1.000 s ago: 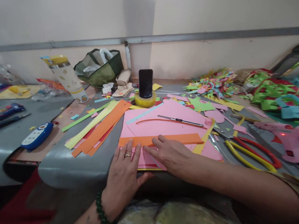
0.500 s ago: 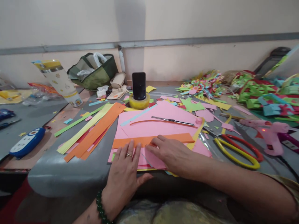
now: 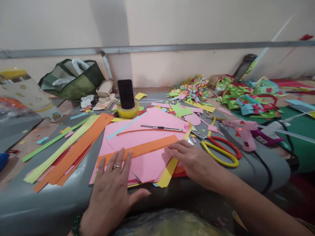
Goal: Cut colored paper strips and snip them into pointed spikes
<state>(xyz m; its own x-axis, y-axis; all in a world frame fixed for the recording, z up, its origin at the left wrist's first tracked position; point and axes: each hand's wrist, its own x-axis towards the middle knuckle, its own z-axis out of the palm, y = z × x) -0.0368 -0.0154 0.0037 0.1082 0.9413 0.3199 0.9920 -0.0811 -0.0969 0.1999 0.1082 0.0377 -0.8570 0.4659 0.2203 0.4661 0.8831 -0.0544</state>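
One orange strip (image 3: 147,147) lies slantwise across the middle of the frame, on pink paper (image 3: 152,164); more sheets show under the paper's edges, too overlapped to count. Two hands are at the strip. The left hand (image 3: 110,190), lower left of centre, lies spread with its fingers straight and unclenched, four fingertips at the strip's left part, the thumb out to the side; it wears one ring (image 3: 117,166). The right hand (image 3: 194,160) is at the strip's right end, fingers bent; whether they pinch the strip, I cannot tell. One yellow piece (image 3: 169,172) sticks out below, beside this hand.

Above the strip, on the same paper, lie one cutter (image 3: 161,127), one thin orange sliver (image 3: 133,131) and one blue strip (image 3: 120,129).

Left of the paper, a fan of strips rests on the grey desk (image 3: 29,196): one green (image 3: 54,141), at least two orange (image 3: 76,147), and yellow ones (image 3: 66,144) too stacked to count. Right of centre are one pair of scissors (image 3: 211,142), with one red and one yellow handle, and one pink glue gun (image 3: 246,129).

Farther up, one phone (image 3: 126,94) leans upright in one tape roll (image 3: 128,112). One bag (image 3: 83,87) sits at the upper left, one bottle (image 3: 29,95) at the left edge.
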